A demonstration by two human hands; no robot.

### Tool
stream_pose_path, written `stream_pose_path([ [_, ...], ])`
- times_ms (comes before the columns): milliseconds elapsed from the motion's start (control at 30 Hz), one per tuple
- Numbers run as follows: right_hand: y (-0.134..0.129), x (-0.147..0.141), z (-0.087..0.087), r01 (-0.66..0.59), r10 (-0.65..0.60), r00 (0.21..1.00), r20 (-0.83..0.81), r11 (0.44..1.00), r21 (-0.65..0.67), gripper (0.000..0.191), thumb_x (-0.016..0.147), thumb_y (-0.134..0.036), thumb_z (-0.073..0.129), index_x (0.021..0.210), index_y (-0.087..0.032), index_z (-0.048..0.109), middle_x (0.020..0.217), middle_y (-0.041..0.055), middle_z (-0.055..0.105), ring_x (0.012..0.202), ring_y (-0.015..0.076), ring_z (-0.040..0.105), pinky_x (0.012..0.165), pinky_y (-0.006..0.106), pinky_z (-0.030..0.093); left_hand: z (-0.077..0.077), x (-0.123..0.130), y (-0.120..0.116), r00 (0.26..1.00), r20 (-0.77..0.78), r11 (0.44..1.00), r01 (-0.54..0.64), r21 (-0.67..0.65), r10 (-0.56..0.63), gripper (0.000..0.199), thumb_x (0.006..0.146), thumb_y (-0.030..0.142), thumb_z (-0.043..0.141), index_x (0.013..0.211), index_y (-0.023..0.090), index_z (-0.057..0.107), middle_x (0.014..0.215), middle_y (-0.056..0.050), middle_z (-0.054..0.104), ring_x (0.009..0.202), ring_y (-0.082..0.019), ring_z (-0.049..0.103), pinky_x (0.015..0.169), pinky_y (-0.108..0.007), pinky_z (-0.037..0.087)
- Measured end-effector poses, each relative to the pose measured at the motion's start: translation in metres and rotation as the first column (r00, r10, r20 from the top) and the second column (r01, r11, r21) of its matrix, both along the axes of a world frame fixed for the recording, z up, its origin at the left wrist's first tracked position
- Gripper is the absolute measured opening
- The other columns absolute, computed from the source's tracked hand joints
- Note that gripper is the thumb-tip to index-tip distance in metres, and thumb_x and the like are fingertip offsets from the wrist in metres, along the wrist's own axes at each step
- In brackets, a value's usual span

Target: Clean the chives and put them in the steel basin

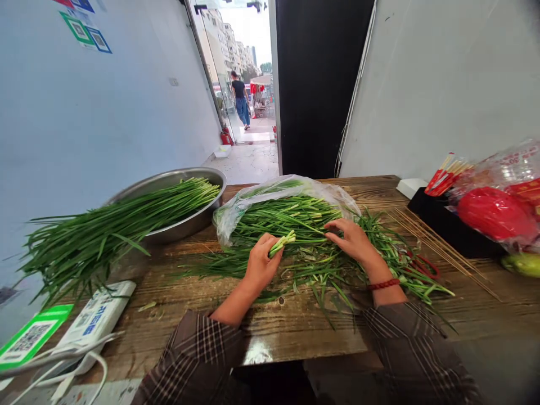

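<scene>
Gripping one green bunch [282, 243] in left hand [262, 262], with right hand [351, 239] unclosed near one bag [228, 225], and room before table's edge [301, 354].

Daylight pours in through the doorway [258, 132] ahead of my left hand [259, 264] and right hand [352, 241], and the sky [260, 31] out there is nearly white. Nearer me than my hands, glare whitens a patch of the table [177, 315], while my sleeves [198, 349] look dim. The green stalks [282, 243] in my left hand are fairly sharp; far to my right the table goes soft, and the walls [126, 112] either side lean and stretch outward
</scene>
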State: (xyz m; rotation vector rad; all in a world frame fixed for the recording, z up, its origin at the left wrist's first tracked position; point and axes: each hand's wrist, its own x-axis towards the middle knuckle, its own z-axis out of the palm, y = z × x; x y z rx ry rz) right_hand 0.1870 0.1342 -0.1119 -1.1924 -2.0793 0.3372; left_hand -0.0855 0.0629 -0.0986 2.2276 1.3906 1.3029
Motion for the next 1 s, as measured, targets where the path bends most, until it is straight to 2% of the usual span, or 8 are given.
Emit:
stream_pose_path([
  [167,0.001,0.004,0.001,0.005,-0.002,0.993,0.114,1.000,-0.027,0.012,0.086,-0.029,0.060,0.085,-0.021,0.069,0.092,0.0061,0.070,0.091,0.0217,0.063,0.086,0.036,0.045,-0.001,0.000,0.000,1.000,0.004,1.000,0.005,0.000,-0.005,0.013,0.091,0.020,0.051,0.084,0.017,0.063,0.078,-0.002,0.055,0.075,-0.014,0.051,0.070,-0.024,0.042],
  [333,-0.001,0.007,0.004,-0.068,0.070,0.991,0.115,0.997,-0.023,0.012,0.082,-0.030,0.065,0.091,-0.022,0.069,0.099,0.0057,0.068,0.096,0.0217,0.061,0.089,0.036,0.044,0.000,0.001,-0.001,1.000,0.009,1.000,0.006,0.007,-0.006,0.014,0.091,0.020,0.052,0.083,0.017,0.062,0.076,-0.002,0.055,0.074,-0.014,0.051,0.069,-0.024,0.042],
  [433,-0.001,0.008,0.003,-0.026,0.024,0.977,0.211,1.000,0.004,0.011,0.078,-0.022,0.068,0.088,-0.023,0.070,0.099,0.0060,0.067,0.098,0.0228,0.059,0.092,0.038,0.042,0.000,0.001,-0.001,1.000,0.011,1.000,0.015,0.023,-0.015,0.014,0.091,0.019,0.052,0.082,0.017,0.062,0.075,-0.002,0.055,0.073,-0.013,0.051,0.069,-0.023,0.041],
  [533,0.000,0.008,0.001,0.006,-0.009,0.972,0.236,1.000,0.015,0.007,0.079,-0.021,0.066,0.084,-0.023,0.070,0.098,0.0058,0.066,0.097,0.0225,0.058,0.091,0.038,0.041,0.000,0.001,-0.001,1.000,0.003,0.999,0.018,0.030,-0.018,0.015,0.091,0.020,0.052,0.080,0.017,0.062,0.074,-0.002,0.055,0.072,-0.013,0.051,0.067,-0.023,0.041],
  [667,0.000,0.007,0.003,-0.011,0.008,0.985,0.171,1.000,0.017,0.009,0.080,-0.018,0.062,0.085,-0.022,0.069,0.096,0.0054,0.067,0.095,0.0218,0.058,0.090,0.037,0.041,0.003,0.003,0.000,1.000,0.013,1.000,-0.015,0.006,0.015,0.018,0.091,0.023,0.052,0.078,0.017,0.063,0.073,-0.002,0.056,0.070,-0.013,0.052,0.067,-0.024,0.042],
  [767,-0.001,0.007,0.009,0.060,-0.064,0.997,0.035,0.994,0.092,0.011,0.082,-0.017,0.057,0.083,-0.019,0.067,0.090,0.0056,0.067,0.092,0.0206,0.059,0.088,0.035,0.043,0.003,0.003,0.002,0.995,0.035,0.996,-0.089,-0.012,0.090,0.020,0.090,0.027,0.052,0.079,0.016,0.064,0.072,-0.001,0.056,0.071,-0.014,0.052,0.068,-0.024,0.042],
  [867,-0.003,0.008,0.015,0.099,-0.089,0.991,-0.096,0.989,0.109,0.010,0.084,-0.021,0.057,0.084,-0.019,0.067,0.086,0.0043,0.068,0.084,0.0183,0.060,0.082,0.032,0.045,0.002,0.003,0.004,0.987,0.076,0.990,-0.136,-0.041,0.139,0.023,0.089,0.033,0.052,0.081,0.016,0.065,0.070,0.000,0.056,0.068,-0.013,0.051,0.066,-0.024,0.042],
  [1000,-0.004,0.008,0.016,0.056,-0.054,0.998,-0.029,0.996,0.074,0.010,0.084,-0.024,0.061,0.086,-0.019,0.069,0.089,0.0053,0.069,0.089,0.0202,0.061,0.084,0.034,0.044,0.001,0.003,0.004,0.982,0.106,0.986,-0.145,-0.082,0.154,0.025,0.088,0.036,0.053,0.079,0.016,0.065,0.069,0.001,0.056,0.065,-0.012,0.050,0.063,-0.024,0.040],
])
